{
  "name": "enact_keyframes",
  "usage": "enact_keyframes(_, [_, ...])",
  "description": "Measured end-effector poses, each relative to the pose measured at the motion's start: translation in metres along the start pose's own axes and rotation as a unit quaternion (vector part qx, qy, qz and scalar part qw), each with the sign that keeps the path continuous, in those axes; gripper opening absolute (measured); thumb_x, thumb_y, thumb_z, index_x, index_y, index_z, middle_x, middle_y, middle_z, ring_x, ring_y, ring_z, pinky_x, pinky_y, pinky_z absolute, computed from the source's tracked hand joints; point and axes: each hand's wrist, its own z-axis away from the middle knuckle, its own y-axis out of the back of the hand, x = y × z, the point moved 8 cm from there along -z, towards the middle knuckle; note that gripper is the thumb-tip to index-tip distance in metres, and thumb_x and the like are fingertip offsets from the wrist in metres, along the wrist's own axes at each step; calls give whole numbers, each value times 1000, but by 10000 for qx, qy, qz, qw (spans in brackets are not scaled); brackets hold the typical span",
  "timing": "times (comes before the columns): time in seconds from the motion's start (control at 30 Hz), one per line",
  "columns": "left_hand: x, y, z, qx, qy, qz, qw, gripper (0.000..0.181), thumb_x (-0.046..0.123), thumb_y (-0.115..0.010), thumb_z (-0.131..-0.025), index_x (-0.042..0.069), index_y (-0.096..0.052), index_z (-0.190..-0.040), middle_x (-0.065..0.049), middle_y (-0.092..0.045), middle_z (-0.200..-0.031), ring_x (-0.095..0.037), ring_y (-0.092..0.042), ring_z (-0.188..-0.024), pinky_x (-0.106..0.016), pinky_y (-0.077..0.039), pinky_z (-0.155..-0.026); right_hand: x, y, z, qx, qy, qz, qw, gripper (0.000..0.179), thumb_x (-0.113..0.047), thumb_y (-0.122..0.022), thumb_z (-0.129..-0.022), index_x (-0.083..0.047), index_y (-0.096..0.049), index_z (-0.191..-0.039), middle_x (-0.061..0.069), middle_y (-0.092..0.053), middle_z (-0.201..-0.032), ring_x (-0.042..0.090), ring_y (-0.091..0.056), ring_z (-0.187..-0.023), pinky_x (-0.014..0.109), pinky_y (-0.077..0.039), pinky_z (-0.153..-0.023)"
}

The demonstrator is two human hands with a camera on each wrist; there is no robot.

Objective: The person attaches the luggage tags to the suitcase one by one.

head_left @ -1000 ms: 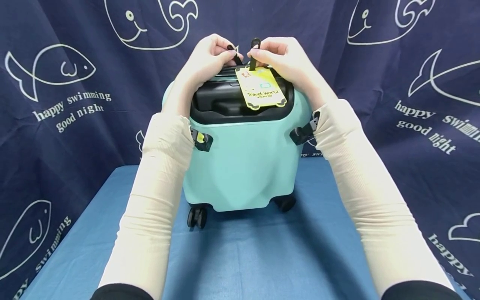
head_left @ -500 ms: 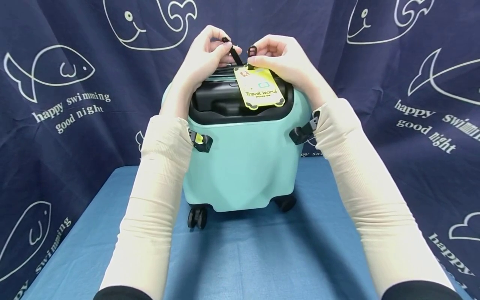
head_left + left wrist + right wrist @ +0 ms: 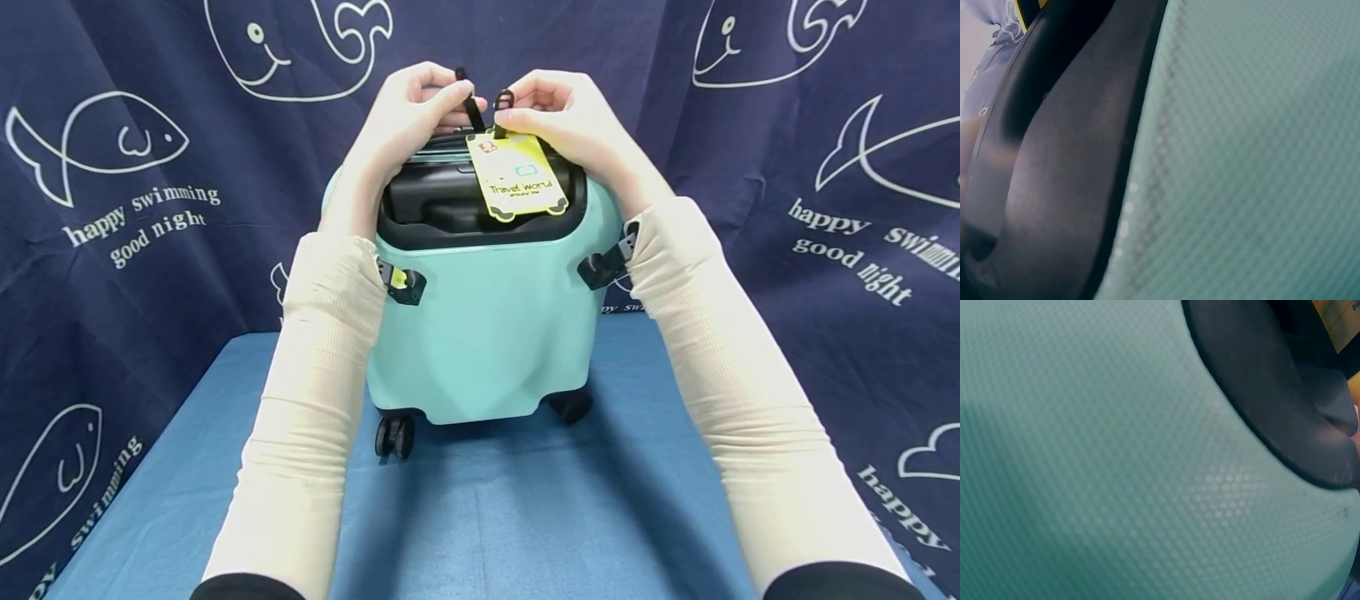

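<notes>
A person's left hand (image 3: 422, 107) pinches one end of a black luggage-tag strap (image 3: 476, 115) between thumb and fingers, its tip poking up past the thumb and leaning left, while the right hand (image 3: 564, 110) clamps the strap's looped end (image 3: 504, 100) near upright just beside it. From the strap hangs a yellow luggage tag (image 3: 517, 177), its long axis slanting down and slightly rightward toward the viewer, the "Travel World" lettering facing out and right way up near its lower edge. The tag lies over the black recessed panel (image 3: 435, 196) at the top of a mint-green suitcase (image 3: 487, 333), which stands upright on black casters (image 3: 394, 435). Both wrist views show mostly its dimpled shell and dark trim. A blue cloth (image 3: 480, 517) lies beneath; behind hangs a navy curtain (image 3: 570, 33) printed with white whales and fish.
</notes>
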Motion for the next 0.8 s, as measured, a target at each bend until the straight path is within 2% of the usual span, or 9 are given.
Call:
enact_keyframes(0.13, [0,0,0,-38,-104,-207,9997,10,16,-63,-90,9,-56,-92,-1,-70,-88,-9,-68,-84,-24,-51,-86,1,0,0,12,-31,-57,10000,6,-12,-70,-83,-12,-66,-88,-3,-63,-73,8,-53,-65,20,-40,-63])
enact_keyframes(0.3, [2,-2,0,-143,-257,-710,9970,8,12,-68,-85,11,-61,-89,4,-70,-83,-7,-66,-84,-20,-48,-83,3,1,-1,29,-43,-100,9999,8,-13,-69,-84,-13,-64,-91,-3,-64,-75,11,-55,-70,21,-41,-67])
enact_keyframes(0.4, [4,1,0,-77,-229,-974,9949,8,11,-67,-85,12,-60,-88,5,-71,-84,-6,-65,-83,-19,-47,-80,1,1,-2,35,-27,-59,10000,9,-15,-68,-85,-14,-64,-93,-2,-63,-76,13,-54,-73,22,-41,-69])
enact_keyframes(0.57, [4,4,0,20,-188,-1009,9947,8,11,-65,-87,11,-57,-86,2,-72,-85,-6,-67,-79,-19,-48,-77,-1,-1,-4,89,68,112,9999,9,-19,-66,-88,-13,-66,-95,-1,-63,-76,15,-56,-74,23,-42,-70])
enact_keyframes(0.8, [6,4,0,195,-483,-1404,9887,17,10,-64,-87,14,-50,-78,7,-64,-72,-5,-63,-70,-18,-46,-73,-9,4,-4,158,64,34,9998,7,-15,-64,-89,-11,-68,-93,-2,-64,-75,12,-59,-72,20,-47,-73])
